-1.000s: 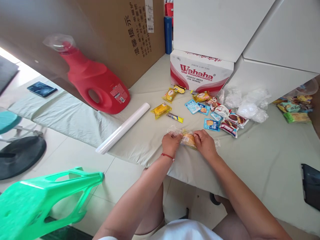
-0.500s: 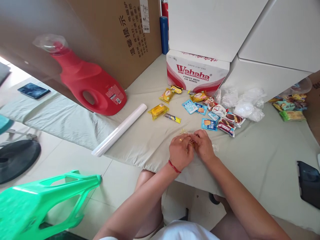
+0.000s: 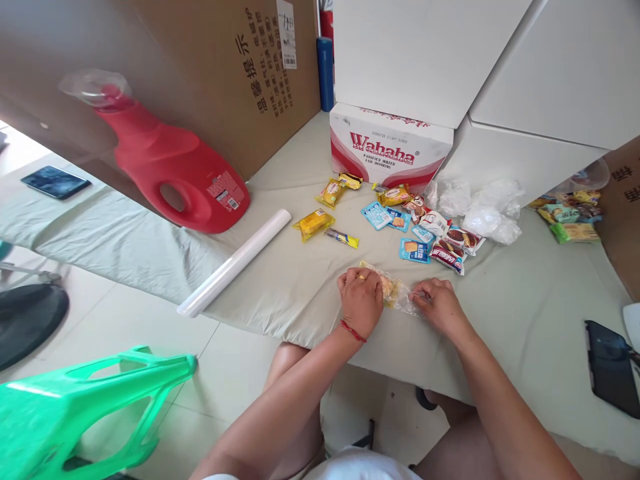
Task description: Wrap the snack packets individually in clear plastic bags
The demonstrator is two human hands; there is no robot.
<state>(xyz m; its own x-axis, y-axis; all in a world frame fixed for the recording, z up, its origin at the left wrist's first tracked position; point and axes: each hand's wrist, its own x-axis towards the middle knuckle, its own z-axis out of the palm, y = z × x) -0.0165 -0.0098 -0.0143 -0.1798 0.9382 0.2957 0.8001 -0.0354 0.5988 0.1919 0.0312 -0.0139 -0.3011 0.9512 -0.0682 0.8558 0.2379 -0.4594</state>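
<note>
Between my hands, near the front of the cloth-covered surface, lies a clear plastic bag [image 3: 404,300] with yellowish snacks [image 3: 389,288] inside; their exact kind cannot be made out. My left hand [image 3: 361,297], wearing a ring and a red string bracelet, is curled over the bag's left part and holds it down. At the bag's right end, my right hand [image 3: 440,303] pinches the loose plastic. Just beyond are blue snack packets [image 3: 415,250], dark red chocolate-pie packets [image 3: 449,255], a slim grey-and-yellow stick packet [image 3: 342,238] and a yellow snack packet [image 3: 314,224].
A Wahaha water carton [image 3: 390,148] stands behind the snacks, beside crumpled clear bags [image 3: 493,210]. Leftward are a white roll [image 3: 235,263], a red jug [image 3: 183,170] and a green stool [image 3: 95,407]. Phones lie at far left [image 3: 55,182] and right [image 3: 613,367]. More snacks [image 3: 573,215] sit back right.
My right hand has moved right, away from my left, drawing out the end of the plastic bag. More of the bag and its contents now shows. The view has shifted slightly.
</note>
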